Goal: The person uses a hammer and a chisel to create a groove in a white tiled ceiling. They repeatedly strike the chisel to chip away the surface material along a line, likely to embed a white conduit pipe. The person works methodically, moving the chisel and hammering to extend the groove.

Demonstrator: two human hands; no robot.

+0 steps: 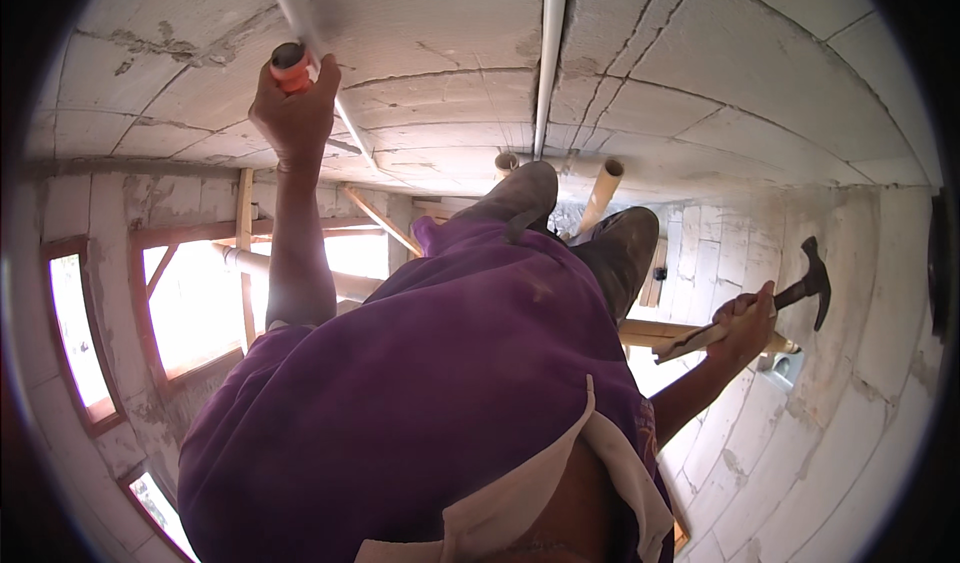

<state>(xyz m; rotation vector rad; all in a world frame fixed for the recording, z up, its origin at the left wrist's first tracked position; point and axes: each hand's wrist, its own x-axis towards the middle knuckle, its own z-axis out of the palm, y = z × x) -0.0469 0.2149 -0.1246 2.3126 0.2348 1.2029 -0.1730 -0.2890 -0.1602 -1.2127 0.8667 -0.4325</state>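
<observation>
My left hand (292, 113), raised at the upper left, wraps round a short orange-red grip (291, 83) with a dark round end. What this grip belongs to I cannot tell. It sits right beside a pale conduit (355, 133) running along a groove in the block wall. My right hand (745, 323), out at the right, is closed round the wooden handle of a claw hammer (817, 283). The dark hammer head points up and away from my body, apart from the left hand and its grip.
A second white conduit (551, 53) runs along the block wall (440, 23). Wooden poles (600, 195) and a plank (650, 333) stand below and beside my legs. Framed window openings (200, 303) are at the left. A small box (783, 367) is set in the right wall.
</observation>
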